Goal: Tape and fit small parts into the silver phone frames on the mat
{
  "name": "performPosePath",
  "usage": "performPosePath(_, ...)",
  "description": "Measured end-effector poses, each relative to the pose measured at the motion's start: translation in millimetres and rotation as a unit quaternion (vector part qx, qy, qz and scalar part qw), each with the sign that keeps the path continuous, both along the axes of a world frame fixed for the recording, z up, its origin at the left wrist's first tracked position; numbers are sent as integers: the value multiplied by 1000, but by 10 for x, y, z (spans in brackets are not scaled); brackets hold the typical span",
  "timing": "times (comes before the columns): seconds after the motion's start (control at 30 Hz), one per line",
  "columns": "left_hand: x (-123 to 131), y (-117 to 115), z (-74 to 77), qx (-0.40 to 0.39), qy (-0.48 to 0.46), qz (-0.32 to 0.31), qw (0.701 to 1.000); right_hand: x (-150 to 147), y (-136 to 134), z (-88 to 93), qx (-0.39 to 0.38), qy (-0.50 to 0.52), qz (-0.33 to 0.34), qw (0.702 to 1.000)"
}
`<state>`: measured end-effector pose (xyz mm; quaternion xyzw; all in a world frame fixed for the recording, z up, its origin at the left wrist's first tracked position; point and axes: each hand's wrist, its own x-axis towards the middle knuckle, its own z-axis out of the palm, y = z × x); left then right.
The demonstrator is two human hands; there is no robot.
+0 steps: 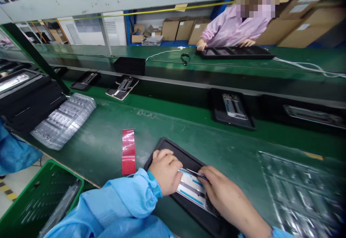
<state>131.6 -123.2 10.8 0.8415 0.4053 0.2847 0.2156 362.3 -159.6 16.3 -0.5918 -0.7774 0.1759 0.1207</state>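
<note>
A silvery phone frame (192, 191) with blue strips lies over a black tray (186, 209) in front of me. My left hand (166, 171) is closed on the frame's left end, thumb along its near side and fingers curled. My right hand (223, 191) grips the right end, its fingers bent over the far edge. A thin edge (193, 172) stands up along the frame's far side between both hands; whether it is a separate part I cannot tell. The right palm hides the frame's right end. To the left of the tray lies a red film strip (128, 151).
Clear plastic trays lie at left (65, 121) and right (305, 191). Black trays with phone frames (234, 106) sit on the belt beyond the bench (108, 130). A green crate (35, 194) stands below left. Across the line, a person in pink (229, 29) handles a black divided tray (238, 52).
</note>
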Motion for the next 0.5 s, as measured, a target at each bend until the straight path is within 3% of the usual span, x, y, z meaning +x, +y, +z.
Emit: performPosePath(0.5, -6, -21, -24, -13, 36, -16, 999, -59, -100, -163, 118, -45, -6, 992)
